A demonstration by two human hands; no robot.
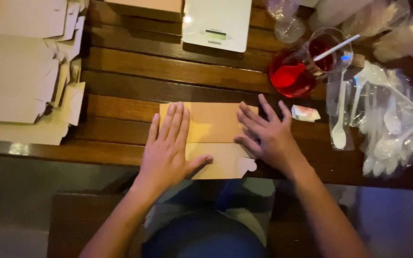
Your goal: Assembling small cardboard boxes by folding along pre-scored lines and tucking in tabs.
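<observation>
Both hands lie flat on a tan card blank [211, 129] that rests at the near edge of the wooden table [135, 71], its lower flap [225, 165] paler and reaching past the table's lip toward the person's lap; the left hand [166, 148] presses palm down on the blank's left part, fingers straight and close together pointing away, thumb spread out to the right along the flap; the right hand [266, 136] sits on the right end, fingers fanned and slightly arched, tips bearing on the card, nothing gripped by either; both wrists come up from below, forearms angled inward. To crease it cleanly, my judgement is that the left palm should keep the panel pinned while the right fingertips run along the fold line with even pressure, so the card does not slide on the slats or buckle at the tab. A stack of flat blanks [22, 71] lies well apart at far left, a white scale [216, 21] beyond the blank, a jug [302, 67] of red liquid to the far right, bagged plastic spoons [388, 129] near the right hand, a small wrapper [305, 113] just beside its fingers.
</observation>
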